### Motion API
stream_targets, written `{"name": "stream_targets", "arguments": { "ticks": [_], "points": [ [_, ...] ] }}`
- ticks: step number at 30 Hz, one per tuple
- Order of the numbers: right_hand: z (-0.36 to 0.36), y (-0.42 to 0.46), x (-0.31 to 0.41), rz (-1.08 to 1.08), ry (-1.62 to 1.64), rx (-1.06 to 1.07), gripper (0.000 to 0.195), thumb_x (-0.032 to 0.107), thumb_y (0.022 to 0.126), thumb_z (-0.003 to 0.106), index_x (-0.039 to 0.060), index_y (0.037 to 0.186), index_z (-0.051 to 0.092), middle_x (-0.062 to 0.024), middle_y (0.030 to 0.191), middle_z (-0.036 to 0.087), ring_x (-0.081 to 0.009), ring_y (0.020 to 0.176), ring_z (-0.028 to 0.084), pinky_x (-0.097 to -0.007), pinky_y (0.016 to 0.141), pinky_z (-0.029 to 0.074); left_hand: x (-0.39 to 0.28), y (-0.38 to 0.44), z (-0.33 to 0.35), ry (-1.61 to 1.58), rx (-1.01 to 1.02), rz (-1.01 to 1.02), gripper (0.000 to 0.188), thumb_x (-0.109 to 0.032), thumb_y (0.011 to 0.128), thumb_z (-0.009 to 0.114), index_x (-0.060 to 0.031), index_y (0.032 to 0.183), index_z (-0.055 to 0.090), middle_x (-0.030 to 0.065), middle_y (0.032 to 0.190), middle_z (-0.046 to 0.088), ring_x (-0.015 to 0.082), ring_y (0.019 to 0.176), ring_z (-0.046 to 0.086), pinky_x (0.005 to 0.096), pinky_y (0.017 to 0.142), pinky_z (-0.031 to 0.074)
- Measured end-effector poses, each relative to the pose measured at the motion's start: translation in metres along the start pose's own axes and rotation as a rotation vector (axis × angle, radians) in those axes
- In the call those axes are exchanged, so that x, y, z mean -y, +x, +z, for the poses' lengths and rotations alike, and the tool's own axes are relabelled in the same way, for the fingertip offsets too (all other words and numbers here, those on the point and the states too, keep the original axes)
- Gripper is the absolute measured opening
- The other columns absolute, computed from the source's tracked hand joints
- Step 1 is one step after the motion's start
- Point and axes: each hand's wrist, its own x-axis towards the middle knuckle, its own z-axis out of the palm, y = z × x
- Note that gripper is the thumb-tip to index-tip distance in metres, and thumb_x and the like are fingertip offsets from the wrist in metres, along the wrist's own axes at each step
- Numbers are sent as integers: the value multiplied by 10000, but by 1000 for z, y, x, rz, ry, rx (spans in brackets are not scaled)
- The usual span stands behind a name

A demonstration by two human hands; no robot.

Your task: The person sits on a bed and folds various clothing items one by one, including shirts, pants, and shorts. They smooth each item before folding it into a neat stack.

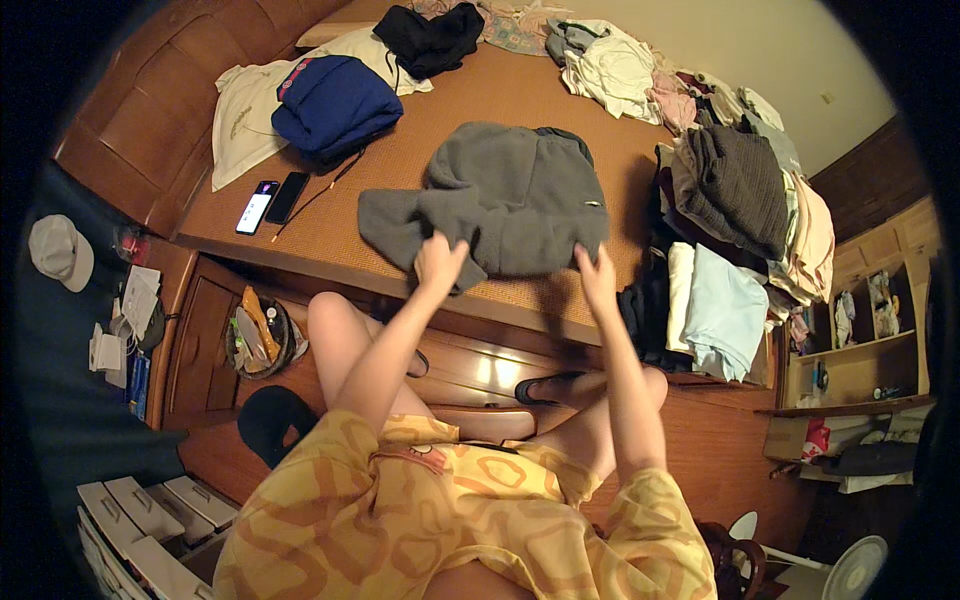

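Note:
A grey fleece garment (517,195) lies partly folded on the woven mat (495,90) of the bed, near its front edge. Its narrower part, which looks like a sleeve, stretches to the left. My left hand (441,262) grips the fabric at the lower left, where a piece hangs by the bed's edge. With thumb and fingers, my right hand (592,262) pinches the lower right corner. Dark fabric shows behind the garment's top right. A folded navy blue garment (337,109) rests on a white pillow (240,112) to the back left.
Two phones (256,208) lie at the bed's left front. Stacked clothes (731,187) rise at the right, with a folded light blue garment (724,307) before them. Black clothing (431,37) and white clothes (611,67) lie farther back. A filled basket (260,334) stands below the bed's edge.

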Motion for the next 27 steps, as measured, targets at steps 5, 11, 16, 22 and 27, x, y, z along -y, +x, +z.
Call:
{"name": "stream_targets", "arguments": {
  "ticks": [5,11,16,22,27],
  "points": [
    [-49,99,136,-79,243,-66,368,270,941,538,-52,1120,528,-181,1082,614,-237,999,572,-332,871,437,-49,79,-120,-487,201,-114,387,-296,825,511,64,908,628,163,878,668,265,806,632,393,726,472],
    [-78,101,165,150,1151,40,747,577,913,475,44,1416,329,-144,1383,434,-279,1271,406,-402,1046,310,20,108,-191,-1433,415,-251,816,-656,881,438,19,1341,451,180,1312,519,290,1192,508,411,1004,398],
    [-35,9,31,509,387,308,628,336,822,716,-58,1263,507,-144,1228,581,-235,1134,533,-317,983,384,67,9,-108,-625,279,-158,876,-588,795,602,-13,1405,348,177,1409,427,323,1305,395,404,1061,324],
    [-19,16,71,693,611,346,529,264,902,614,-77,1274,458,-163,1242,555,-264,1046,583,-346,915,448,127,-2,-60,-308,198,-250,383,-122,660,609,21,1011,556,147,989,623,309,904,596,389,779,470],
    [-76,50,165,633,1063,197,493,342,884,636,0,1226,542,-119,1189,602,-235,1079,574,-366,919,468,72,13,-163,-1544,644,-428,416,-134,713,519,67,1076,550,192,1082,605,300,992,590,422,913,485]
  ]
}}
